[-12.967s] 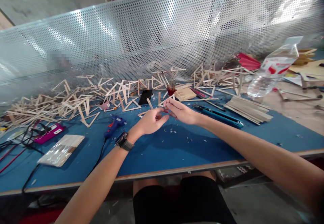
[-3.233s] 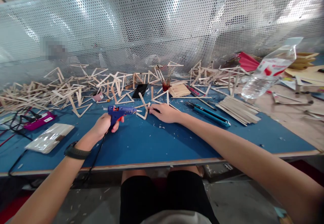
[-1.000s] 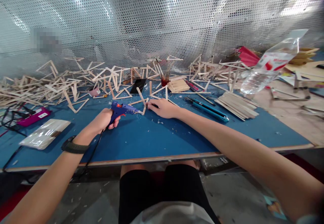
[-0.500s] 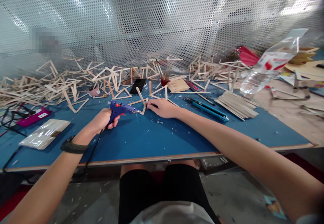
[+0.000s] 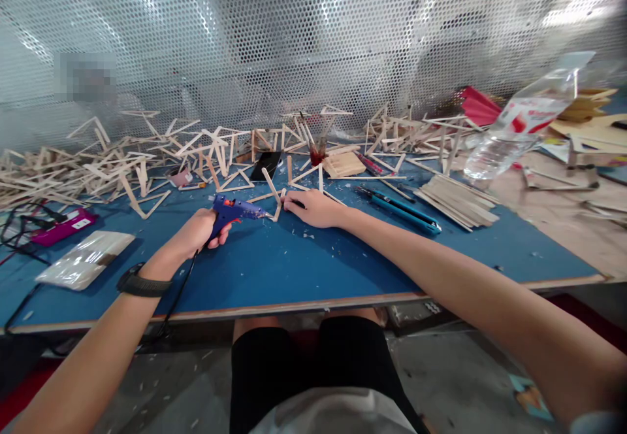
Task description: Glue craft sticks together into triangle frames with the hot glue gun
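Note:
My left hand [image 5: 200, 231] is closed round the handle of a blue hot glue gun [image 5: 235, 210], whose black cord hangs down over the table edge. The gun's nozzle points right and meets, or nearly meets, the foot of a small frame of wooden sticks [image 5: 271, 182]. On the frame's right side, the fingertips of my right hand [image 5: 313, 208] are pinched together at the joint where the sticks come together. One stick there slants upward to the left. My right fingers partly hide the joint, so I cannot tell whether glue lies on it.
Glued stick frames [image 5: 117, 156] pile along the perforated metal screen [image 5: 274, 42]. A blue utility knife [image 5: 404, 212], loose sticks [image 5: 455, 200] and a tilted water bottle [image 5: 524, 123] lie rightward. A purple power strip [image 5: 63, 226] and plastic packet [image 5: 85, 259] lie left; a phone [image 5: 266, 166] lies behind.

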